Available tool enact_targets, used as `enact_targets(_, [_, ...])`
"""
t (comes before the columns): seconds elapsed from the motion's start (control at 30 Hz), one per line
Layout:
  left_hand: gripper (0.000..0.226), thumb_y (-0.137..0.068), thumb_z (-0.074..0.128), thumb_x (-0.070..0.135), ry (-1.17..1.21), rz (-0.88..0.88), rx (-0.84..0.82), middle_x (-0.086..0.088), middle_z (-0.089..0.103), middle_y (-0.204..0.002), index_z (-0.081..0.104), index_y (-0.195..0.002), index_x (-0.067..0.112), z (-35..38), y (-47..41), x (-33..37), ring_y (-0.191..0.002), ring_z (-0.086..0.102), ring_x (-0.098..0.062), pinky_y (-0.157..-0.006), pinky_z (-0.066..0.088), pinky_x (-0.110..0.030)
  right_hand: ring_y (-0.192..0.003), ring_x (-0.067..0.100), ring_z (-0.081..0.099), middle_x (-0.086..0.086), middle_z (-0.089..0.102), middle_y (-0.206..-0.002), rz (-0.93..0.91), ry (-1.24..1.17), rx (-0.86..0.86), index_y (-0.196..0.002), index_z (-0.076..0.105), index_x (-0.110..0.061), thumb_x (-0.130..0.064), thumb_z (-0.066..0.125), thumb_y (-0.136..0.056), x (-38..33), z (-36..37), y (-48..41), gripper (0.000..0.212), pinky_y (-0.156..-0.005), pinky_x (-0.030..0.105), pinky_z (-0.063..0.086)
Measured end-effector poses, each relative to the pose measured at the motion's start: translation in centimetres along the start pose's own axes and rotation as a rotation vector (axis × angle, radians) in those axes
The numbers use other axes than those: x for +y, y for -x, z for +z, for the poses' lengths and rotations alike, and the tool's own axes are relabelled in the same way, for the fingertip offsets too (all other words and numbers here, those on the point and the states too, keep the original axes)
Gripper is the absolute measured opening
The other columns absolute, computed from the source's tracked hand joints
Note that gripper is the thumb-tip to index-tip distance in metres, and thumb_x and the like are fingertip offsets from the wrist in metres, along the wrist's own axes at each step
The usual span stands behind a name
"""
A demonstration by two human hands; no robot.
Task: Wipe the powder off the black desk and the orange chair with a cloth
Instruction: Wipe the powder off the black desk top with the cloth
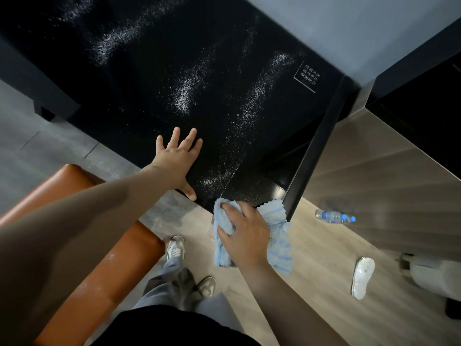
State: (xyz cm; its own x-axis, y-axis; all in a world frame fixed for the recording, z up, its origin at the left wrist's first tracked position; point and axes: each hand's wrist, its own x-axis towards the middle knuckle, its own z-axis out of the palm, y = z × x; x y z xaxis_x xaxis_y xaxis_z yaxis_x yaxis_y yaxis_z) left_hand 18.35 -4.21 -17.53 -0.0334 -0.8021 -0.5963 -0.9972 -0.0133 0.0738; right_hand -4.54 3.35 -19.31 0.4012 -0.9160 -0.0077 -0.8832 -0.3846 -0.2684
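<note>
The black desk (pixel 149 101) fills the upper middle of the view and carries several streaks of white powder (pixel 184 96). My left hand (pixel 178 158) lies flat on the desk near its front edge, fingers spread, holding nothing. My right hand (pixel 245 233) grips a light blue cloth (pixel 278 236) at the desk's near right corner, where the cloth hangs past the edge. The orange chair (pixel 119 260) stands at the lower left, partly hidden by my left arm, with faint white specks on its seat.
A plastic water bottle (pixel 334 217) lies on the wooden floor to the right. A white shoe sole (pixel 363 277) and part of another person's leg (pixel 434 275) are at the lower right. A metal-faced cabinet (pixel 374 171) rises right of the desk. My feet stand below the desk corner.
</note>
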Motion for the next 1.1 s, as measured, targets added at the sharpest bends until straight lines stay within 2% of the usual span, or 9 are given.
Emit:
enact_targets(0.13, [0.147, -0.049, 0.079, 0.069, 0.009, -0.005, 0.000, -0.003, -0.025, -0.158, -0.014, -0.152, 0.020, -0.1, 0.1, 0.0, -0.144, -0.019, -0.038, -0.113, 0.004, -0.063, -0.087, 0.020, 0.064, -0.003, 0.065, -0.105, 0.033, -0.030, -0.061, -0.109, 0.070, -0.029, -0.036, 0.084, -0.058, -0.2, -0.3, 0.3, 0.053, -0.071, 0.027, 0.050])
enact_targets(0.27, [0.147, -0.049, 0.079, 0.069, 0.010, -0.007, -0.006, -0.003, -0.025, -0.158, -0.015, -0.152, 0.020, 0.0, 0.0, 0.1, -0.144, -0.019, -0.038, -0.113, 0.004, -0.063, -0.106, 0.015, 0.057, -0.008, 0.059, -0.120, 0.053, -0.119, -0.277, -0.124, 0.063, -0.034, -0.037, 0.070, -0.075, -0.3, -1.8, 0.4, 0.050, -0.080, 0.023, 0.039])
enact_targets(0.33, [0.146, -0.050, 0.079, 0.069, 0.008, -0.006, -0.003, -0.004, -0.025, -0.158, -0.014, -0.152, 0.020, 0.0, 0.0, 0.0, -0.144, -0.019, -0.039, -0.113, 0.004, -0.063, -0.108, 0.012, 0.055, -0.012, 0.055, -0.121, 0.067, -0.156, -0.304, -0.128, 0.060, -0.037, -0.038, 0.067, -0.078, -0.3, -2.4, 0.9, 0.051, -0.080, 0.019, 0.035])
enact_targets(0.43, [0.145, -0.051, 0.078, 0.070, 0.005, 0.002, 0.010, -0.004, -0.025, -0.158, -0.014, -0.152, 0.019, 0.1, 0.0, -0.1, -0.144, -0.018, -0.039, -0.113, 0.005, -0.064, -0.097, 0.008, 0.056, -0.015, 0.057, -0.115, 0.136, -0.227, -0.202, -0.125, 0.062, -0.037, -0.037, 0.068, -0.077, -0.8, -3.6, 0.7, 0.048, -0.074, 0.017, 0.035])
enact_targets(0.53, [0.147, -0.050, 0.078, 0.071, 0.001, -0.001, 0.004, -0.004, -0.025, -0.158, -0.014, -0.152, 0.019, 0.0, 0.0, -0.1, -0.144, -0.018, -0.039, -0.113, 0.005, -0.063, -0.093, 0.010, 0.058, -0.009, 0.063, -0.112, 0.159, -0.248, -0.047, -0.120, 0.067, -0.030, -0.031, 0.071, -0.076, -0.8, -4.7, -1.2, 0.044, -0.071, 0.022, 0.040])
enact_targets(0.63, [0.146, -0.051, 0.076, 0.071, -0.011, 0.003, -0.001, -0.005, -0.026, -0.157, -0.016, -0.151, 0.018, 0.0, 0.0, 0.0, -0.144, -0.019, -0.040, -0.113, 0.005, -0.063, -0.096, 0.016, 0.058, -0.005, 0.062, -0.112, 0.214, -0.274, 0.017, -0.122, 0.066, -0.026, -0.027, 0.070, -0.078, -0.2, -6.1, -3.9, 0.045, -0.075, 0.027, 0.044])
enact_targets(0.87, [0.146, -0.053, 0.077, 0.070, -0.013, -0.009, -0.055, -0.005, -0.030, -0.156, -0.019, -0.150, 0.018, -0.5, -0.2, 0.2, -0.143, -0.021, -0.041, -0.114, 0.006, -0.065, -0.100, 0.016, 0.059, -0.008, 0.059, -0.113, 0.285, -0.314, 0.162, -0.123, 0.066, -0.027, -0.025, 0.073, -0.077, 2.6, -10.0, -10.0, 0.046, -0.086, 0.036, 0.049])
enact_targets(0.97, [0.136, -0.057, 0.075, 0.070, 0.017, -0.017, -0.059, -0.004, -0.016, -0.160, -0.006, -0.154, 0.020, -1.8, -0.2, 0.4, -0.146, -0.009, -0.040, -0.115, 0.015, -0.059, -0.101, 0.016, 0.058, -0.007, 0.059, -0.112, 0.306, -0.334, 0.202, -0.123, 0.066, -0.025, -0.024, 0.073, -0.078, 3.8, -11.4, -12.7, 0.045, -0.085, 0.030, 0.045])
enact_targets(1.1, [0.100, -0.067, 0.072, 0.066, 0.150, -0.033, -0.025, -0.003, 0.026, -0.151, 0.031, -0.147, 0.021, -5.0, -1.3, 0.0, -0.137, 0.029, -0.032, -0.109, 0.034, -0.046, -0.099, 0.015, 0.059, -0.006, 0.060, -0.110, 0.311, -0.321, 0.231, -0.123, 0.066, -0.025, -0.024, 0.072, -0.079, 5.9, -12.6, -16.7, 0.044, -0.080, 0.023, 0.037])
